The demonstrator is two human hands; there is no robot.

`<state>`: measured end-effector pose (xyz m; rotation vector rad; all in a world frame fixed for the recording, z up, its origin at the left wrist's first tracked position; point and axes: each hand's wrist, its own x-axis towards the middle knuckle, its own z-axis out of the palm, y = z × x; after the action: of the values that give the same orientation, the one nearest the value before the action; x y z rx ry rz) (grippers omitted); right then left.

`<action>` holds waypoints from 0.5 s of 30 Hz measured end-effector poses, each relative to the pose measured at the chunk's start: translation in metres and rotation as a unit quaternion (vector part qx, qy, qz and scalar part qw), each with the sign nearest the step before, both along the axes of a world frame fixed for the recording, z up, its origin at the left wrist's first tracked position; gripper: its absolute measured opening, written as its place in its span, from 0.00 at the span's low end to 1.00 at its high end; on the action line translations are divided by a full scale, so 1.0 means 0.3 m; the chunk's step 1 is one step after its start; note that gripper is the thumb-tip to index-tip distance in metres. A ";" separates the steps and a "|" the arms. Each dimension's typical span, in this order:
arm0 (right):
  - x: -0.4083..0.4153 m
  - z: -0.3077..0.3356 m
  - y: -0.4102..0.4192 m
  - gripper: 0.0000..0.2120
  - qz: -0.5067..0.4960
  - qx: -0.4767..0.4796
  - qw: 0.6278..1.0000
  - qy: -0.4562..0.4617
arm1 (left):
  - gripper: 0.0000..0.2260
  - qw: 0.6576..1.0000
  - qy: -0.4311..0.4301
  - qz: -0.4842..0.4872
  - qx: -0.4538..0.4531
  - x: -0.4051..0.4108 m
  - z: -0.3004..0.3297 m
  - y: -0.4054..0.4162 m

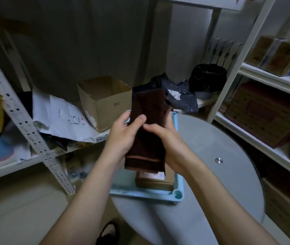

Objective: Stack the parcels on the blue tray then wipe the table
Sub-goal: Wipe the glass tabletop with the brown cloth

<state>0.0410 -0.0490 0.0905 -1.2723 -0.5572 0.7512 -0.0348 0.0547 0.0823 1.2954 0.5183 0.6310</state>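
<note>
A folded dark brown cloth is held upright above the blue tray. My left hand grips its left edge with the thumb on the front. My right hand clasps its right side lower down. Under the cloth, a brown cardboard parcel with a white label lies in the tray, mostly hidden by the cloth and my hands. The tray rests on the left part of the round grey table.
An open cardboard box and white mail bags sit on the left shelf. Dark poly bags and a black-lined bin are behind the table. Shelves with boxes stand to the right. A metal stud marks the tabletop.
</note>
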 end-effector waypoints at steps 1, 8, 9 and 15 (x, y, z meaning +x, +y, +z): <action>-0.020 0.008 0.037 0.24 -0.003 -0.013 0.999 -0.033 | 0.05 0.999 -0.015 0.028 -0.009 -0.016 -0.005 0.038; -0.171 -0.179 0.164 0.36 -0.028 -0.187 0.960 -0.208 | 0.07 0.990 0.071 0.109 -0.057 -0.086 -0.215 0.257; -0.187 -0.214 0.167 0.34 -0.025 -0.217 0.944 -0.249 | 0.07 0.989 0.101 0.100 -0.048 -0.081 -0.253 0.266; -0.233 -0.348 0.161 0.24 -0.010 -0.355 0.854 -0.380 | 0.04 0.960 0.256 0.073 0.088 -0.007 -0.429 0.251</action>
<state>-0.0289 -0.0009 -0.0139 -2.3005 -0.9409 0.4044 -0.0369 0.1300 -0.0464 1.6084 1.0073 0.4652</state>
